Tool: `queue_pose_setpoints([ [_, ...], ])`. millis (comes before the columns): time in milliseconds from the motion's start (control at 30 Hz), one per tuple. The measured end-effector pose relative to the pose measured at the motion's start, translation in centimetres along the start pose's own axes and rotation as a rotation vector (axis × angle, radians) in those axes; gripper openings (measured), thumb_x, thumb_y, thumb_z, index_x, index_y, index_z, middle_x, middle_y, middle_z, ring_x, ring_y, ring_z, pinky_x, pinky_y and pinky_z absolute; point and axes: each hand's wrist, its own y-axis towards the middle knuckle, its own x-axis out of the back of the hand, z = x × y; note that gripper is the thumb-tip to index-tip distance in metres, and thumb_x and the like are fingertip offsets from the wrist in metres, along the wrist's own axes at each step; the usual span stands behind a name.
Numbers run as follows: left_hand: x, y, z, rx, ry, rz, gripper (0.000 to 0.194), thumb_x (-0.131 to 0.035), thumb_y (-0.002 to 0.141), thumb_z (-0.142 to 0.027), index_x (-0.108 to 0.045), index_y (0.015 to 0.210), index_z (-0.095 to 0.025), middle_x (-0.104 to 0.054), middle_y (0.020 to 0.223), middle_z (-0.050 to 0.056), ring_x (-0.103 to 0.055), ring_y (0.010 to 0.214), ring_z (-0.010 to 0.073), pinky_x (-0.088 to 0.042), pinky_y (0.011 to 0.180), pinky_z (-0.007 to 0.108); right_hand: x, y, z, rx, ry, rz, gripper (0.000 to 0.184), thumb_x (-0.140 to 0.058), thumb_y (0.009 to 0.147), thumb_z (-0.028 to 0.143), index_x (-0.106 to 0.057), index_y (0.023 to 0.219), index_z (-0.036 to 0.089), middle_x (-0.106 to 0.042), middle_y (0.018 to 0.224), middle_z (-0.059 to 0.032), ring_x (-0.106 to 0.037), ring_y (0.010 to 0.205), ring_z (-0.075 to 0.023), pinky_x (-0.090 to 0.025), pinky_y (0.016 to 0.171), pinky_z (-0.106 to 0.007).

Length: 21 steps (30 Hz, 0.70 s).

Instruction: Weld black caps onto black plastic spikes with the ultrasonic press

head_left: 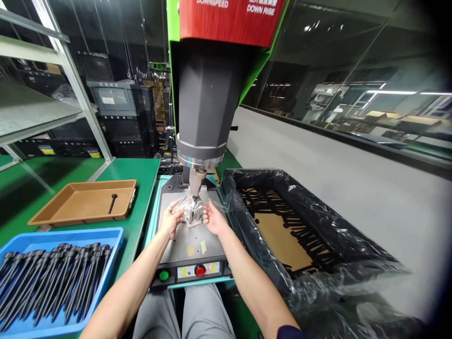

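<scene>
My left hand [171, 219] is at the left of a small metal fixture [193, 214], thumb and fingers pinched on the edge of a crinkled clear plastic film [187, 201]. On the other side, my right hand [213, 218] has its fingers curled and pinches the film's right edge. The film lies over the top of the fixture, just beneath the metal tip [196, 181] of a press machine [206, 94]. What sits inside the fixture under the film is hard to make out.
A blue tray [118, 242] of black strap-like parts stands at left. Behind it, a brown tray [81, 200] holds one black part [112, 203]. At right is a black-lined bin [318, 212] with rows of black parts on cardboard. Green and red buttons [199, 270] line the machine's front.
</scene>
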Motion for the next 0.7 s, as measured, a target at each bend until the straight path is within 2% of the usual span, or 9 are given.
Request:
queue_pose_setpoints([
  [167, 0.0, -0.6, -0.8, 0.059, 0.044, -0.039, 0.058, -0.081, 0.066, -0.02, -0.053, 0.117, -0.014, -0.066, 0.083, 0.004, -0.062, 0.059, 0.0088, -0.048, 0.051, 0.018, 1.2, -1.9, -0.4, -0.046, 0.037, 0.007, 0.045, -0.057, 0.086, 0.06, -0.06, 0.082, 0.015, -0.052, 0.057, 0.0028, -0.044, 0.042, -0.0072, -0.028, 0.036, -0.015],
  [267, 1.1, -1.7, -1.2, 0.096, 0.099, -0.106, 0.052, -0.076, 0.072, -0.028, -0.052, 0.115, -0.013, -0.066, 0.096, 0.009, -0.065, 0.067, 0.0105, -0.05, 0.057, 0.02, 3.4, -3.4, -1.1, -0.012, 0.014, -0.027, 0.046, -0.063, 0.08, 0.062, -0.061, 0.084, 0.016, -0.051, 0.058, 0.0031, -0.043, 0.042, -0.0074, -0.027, 0.035, -0.016],
  [333, 2.8, -3.0, -0.9, 0.02, 0.155, -0.187, 0.053, -0.073, 0.075, -0.033, -0.05, 0.119, -0.014, -0.065, 0.104, 0.011, -0.067, 0.078, 0.0117, -0.052, 0.065, 0.022, 5.8, -4.7, -1.9, 0.143, -0.106, -0.118, 0.044, -0.07, 0.073, 0.059, -0.061, 0.086, 0.018, -0.053, 0.06, 0.0026, -0.044, 0.043, -0.0087, -0.029, 0.037, -0.018],
  [400, 5.2, -4.9, 0.1, -0.154, 0.282, -0.278, 0.057, -0.071, 0.076, -0.035, -0.048, 0.124, -0.016, -0.063, 0.111, 0.011, -0.065, 0.093, 0.0147, -0.053, 0.079, 0.026, 8.9, -6.1, -2.9, 0.405, -0.354, -0.269, 0.043, -0.073, 0.07, 0.056, -0.062, 0.089, 0.02, -0.058, 0.069, -0.0006, -0.05, 0.05, -0.0126, -0.037, 0.042, -0.023],
  [467, 7.9, -7.2, 1.9, -0.329, 0.501, -0.344, 0.06, -0.069, 0.077, -0.039, -0.048, 0.128, -0.017, -0.061, 0.118, 0.013, -0.062, 0.106, 0.0203, -0.05, 0.091, 0.034, 12.2, -7.5, -4.2, 0.638, -0.698, -0.427, 0.044, -0.069, 0.071, 0.055, -0.064, 0.095, 0.019, -0.064, 0.087, -0.008, -0.06, 0.071, -0.0211, -0.05, 0.061, -0.034],
  [533, 10.5, -9.3, 4.2, -0.389, 0.741, -0.378, 0.062, -0.064, 0.079, -0.041, -0.045, 0.133, -0.019, -0.056, 0.127, 0.014, -0.055, 0.117, 0.0263, -0.047, 0.098, 0.042, 15.2, -8.7, -5.6, 0.796, -1.021, -0.52, 0.047, -0.061, 0.075, 0.056, -0.065, 0.104, 0.019, -0.061, 0.108, -0.0147, -0.058, 0.1, -0.0302, -0.049, 0.087, -0.046],
  [600, 12.7, -10.9, 6.6, -0.394, 0.979, -0.369, 0.066, -0.065, 0.076, -0.043, -0.046, 0.133, -0.017, -0.052, 0.133, 0.016, -0.048, 0.125, 0.0326, -0.039, 0.105, 0.05, 17.6, -9.4, -7.1, 0.811, -1.222, -0.537, 0.055, -0.056, 0.078, 0.056, -0.061, 0.117, 0.017, -0.056, 0.121, -0.0178, -0.051, 0.117, -0.035, -0.039, 0.101, -0.053],
  [700, 14.9, -11.7, 9.0, -0.353, 1.099, -0.257, 0.069, -0.063, 0.076, -0.046, -0.045, 0.136, -0.015, -0.051, 0.133, 0.017, -0.047, 0.127, 0.0345, -0.036, 0.108, 0.053, 20.0, -9.9, -8.9, 0.69, -1.32, -0.46, 0.066, -0.05, 0.083, 0.054, -0.044, 0.138, 0.018, -0.049, 0.134, -0.0167, -0.046, 0.127, -0.0339, -0.036, 0.106, -0.052],
])
